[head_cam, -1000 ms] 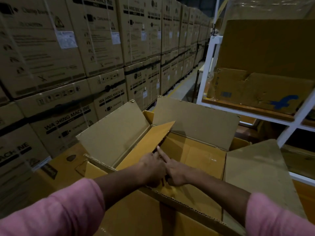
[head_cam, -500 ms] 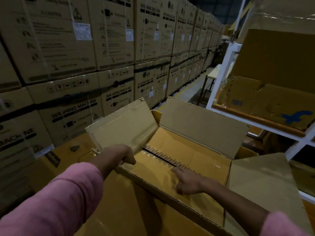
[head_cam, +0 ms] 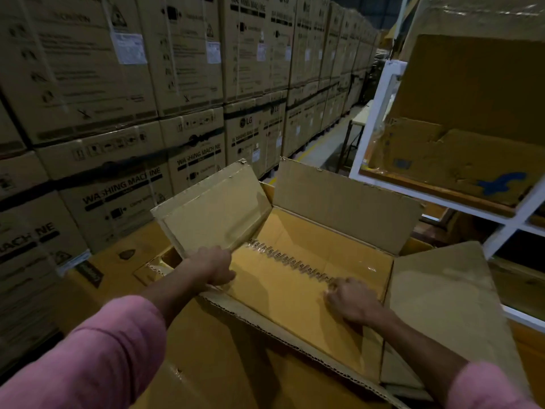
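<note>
A large open cardboard box (head_cam: 339, 211) stands in front of me, its four flaps up or folded out. Inside lie two yellow inner flaps (head_cam: 280, 290), laid flat, with a taped seam (head_cam: 292, 261) running between them. My left hand (head_cam: 211, 265) grips the near edge of the raised left flap (head_cam: 212, 211) at its base. My right hand (head_cam: 352, 299) rests on the inner flap at the right end of the seam, fingers curled down at the tape. Both sleeves are pink.
Stacked washing-machine cartons (head_cam: 124, 119) wall off the left side and run down the aisle. A white metal rack (head_cam: 380, 113) with flattened cardboard (head_cam: 460, 160) stands at the right. Another yellow carton (head_cam: 118, 261) lies left of the box.
The inner yellow flap that stood tilted has been laid flat. My left hand moved left to the outer flap's base, and my right hand slid right along the taped seam.
</note>
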Available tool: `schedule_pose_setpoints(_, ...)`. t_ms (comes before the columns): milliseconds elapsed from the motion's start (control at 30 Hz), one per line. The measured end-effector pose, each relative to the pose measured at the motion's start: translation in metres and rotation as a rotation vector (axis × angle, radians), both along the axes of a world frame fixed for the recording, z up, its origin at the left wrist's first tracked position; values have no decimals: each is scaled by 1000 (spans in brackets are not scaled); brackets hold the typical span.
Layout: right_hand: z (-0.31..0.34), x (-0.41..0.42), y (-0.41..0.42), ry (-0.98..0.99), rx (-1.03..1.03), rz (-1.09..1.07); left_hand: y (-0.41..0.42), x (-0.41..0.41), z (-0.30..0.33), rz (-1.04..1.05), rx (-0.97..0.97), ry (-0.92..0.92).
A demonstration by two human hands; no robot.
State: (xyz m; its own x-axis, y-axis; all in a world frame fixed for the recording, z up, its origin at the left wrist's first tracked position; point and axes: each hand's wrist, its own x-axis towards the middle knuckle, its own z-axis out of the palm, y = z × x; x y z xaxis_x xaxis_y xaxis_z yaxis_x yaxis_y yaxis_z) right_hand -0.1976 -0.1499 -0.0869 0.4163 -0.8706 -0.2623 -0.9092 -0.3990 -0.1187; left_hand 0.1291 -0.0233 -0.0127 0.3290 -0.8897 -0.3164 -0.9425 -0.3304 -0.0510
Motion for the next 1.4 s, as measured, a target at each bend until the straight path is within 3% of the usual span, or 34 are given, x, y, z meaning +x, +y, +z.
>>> schedule_pose_setpoints(100, 30, -1, -5, -160, -195, -3, -4, -21, 11, -139, -113, 52)
schedule_pose_setpoints(233, 92, 11, 4, -268, -181, 136, -16, -72, 42, -280, -299, 113)
schedule_pose_setpoints(300, 122, 14, 15, -280, -23, 233, -20, -97, 62, -337, -413, 100)
schedule_pose_setpoints(367, 146, 12, 32, -388, 337, 194, -24, -119, 78, -324, -454, 141)
schedule_pose_setpoints(433, 158, 9, 56, -433, 717, 146, -28, -133, 89, -277, -362, 172)
schedule_pose_setpoints(500, 151, 9, 77, -367, 809, 236, -29, -140, 88, -274, -161, 155)
schedule_pose_setpoints(600, 124, 13, 95, -243, 724, 389, -18, -142, 58, -275, 82, 178)
schedule_pose_setpoints(733, 98, 10, 83, -210, 667, 396, 13, -146, 7, -239, 232, 114)
schedule_pose_setpoints(867, 62, 12, 59, -4, 473, 411, 24, -147, -2, -232, 159, 88)
schedule_pose_setpoints(967, 29, 14, 39, 82, 406, 302, 26, -147, -5, -239, 142, 73)
schedule_pose_setpoints(1200, -14, 4, 9, 55, 362, 34, 25, -146, 1, -218, 185, 125)
schedule_pose_setpoints(1400, 3, 2, 0, -174, -66, 50, 11, -153, 13, -301, 256, 76)
